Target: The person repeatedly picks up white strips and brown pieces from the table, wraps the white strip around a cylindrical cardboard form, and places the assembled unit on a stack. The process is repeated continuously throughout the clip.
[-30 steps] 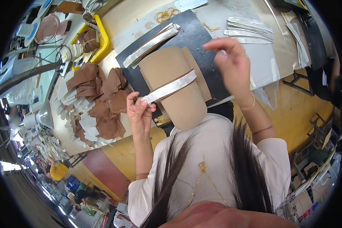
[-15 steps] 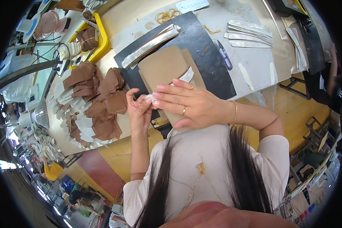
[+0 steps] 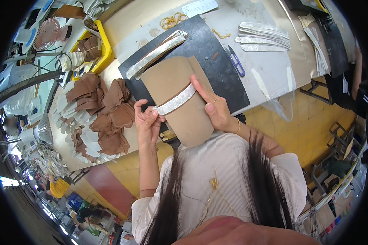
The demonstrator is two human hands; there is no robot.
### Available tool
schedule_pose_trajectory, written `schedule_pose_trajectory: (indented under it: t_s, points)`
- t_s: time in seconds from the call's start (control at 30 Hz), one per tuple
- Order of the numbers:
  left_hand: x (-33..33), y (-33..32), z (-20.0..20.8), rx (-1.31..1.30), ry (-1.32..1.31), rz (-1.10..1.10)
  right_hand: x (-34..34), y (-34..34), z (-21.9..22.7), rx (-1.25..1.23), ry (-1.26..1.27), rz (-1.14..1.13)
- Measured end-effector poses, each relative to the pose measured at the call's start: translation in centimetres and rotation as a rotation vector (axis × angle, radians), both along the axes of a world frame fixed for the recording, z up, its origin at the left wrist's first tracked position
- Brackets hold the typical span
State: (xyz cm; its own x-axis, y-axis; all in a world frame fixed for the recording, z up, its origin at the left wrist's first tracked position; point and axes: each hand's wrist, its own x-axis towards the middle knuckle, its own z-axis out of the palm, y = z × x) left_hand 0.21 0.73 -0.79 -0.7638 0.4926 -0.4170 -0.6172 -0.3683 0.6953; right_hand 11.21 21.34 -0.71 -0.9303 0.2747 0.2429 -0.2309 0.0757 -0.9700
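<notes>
A curved tan board (image 3: 192,126) stands out from the table edge in front of my chest. Across its top lies a silvery-white strip (image 3: 178,101) with a brown edge. My left hand (image 3: 147,120) pinches the strip's left end between thumb and finger, the other fingers curled loosely. At the strip's right end rests my right hand (image 3: 216,106), its fingers stretched out flat along the board's right side and the thumb apart. Beyond the board, more brown and silvery strips (image 3: 157,55) lie on a black mat (image 3: 229,87).
Piles of brown and white cut pieces (image 3: 100,110) cover the table's left side, beside a yellow tray (image 3: 107,47). Purple-handled thread snips (image 3: 237,63) lie on the mat's right edge. A stack of white strips (image 3: 263,36) and yellow cord (image 3: 173,20) lie farther back.
My right hand has slid right and turned, from lying over the strip near my left hand to its far end. The strip now lies flat across the board. My left hand stays at its end.
</notes>
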Motion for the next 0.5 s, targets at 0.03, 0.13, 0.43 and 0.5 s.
schedule_pose_trajectory:
  t_s: [0.03,0.13,0.43,0.5]
  points:
    - [0.0,0.0,0.0,0.005,0.01,-0.013,0.1,-0.1,-0.2,-0.034,-0.039,-0.024]
    - [-0.1,0.0,0.0,-0.005,0.037,-0.038,0.2,0.0,-0.3,-0.056,-0.145,-0.055]
    - [0.1,-1.0,0.4,-0.081,0.116,0.023,-0.6,4.8,5.5,-0.769,-0.125,0.178]
    - [-0.2,-1.2,0.4,-0.072,0.109,0.037,-0.9,5.2,7.0,-0.743,-0.093,0.187]
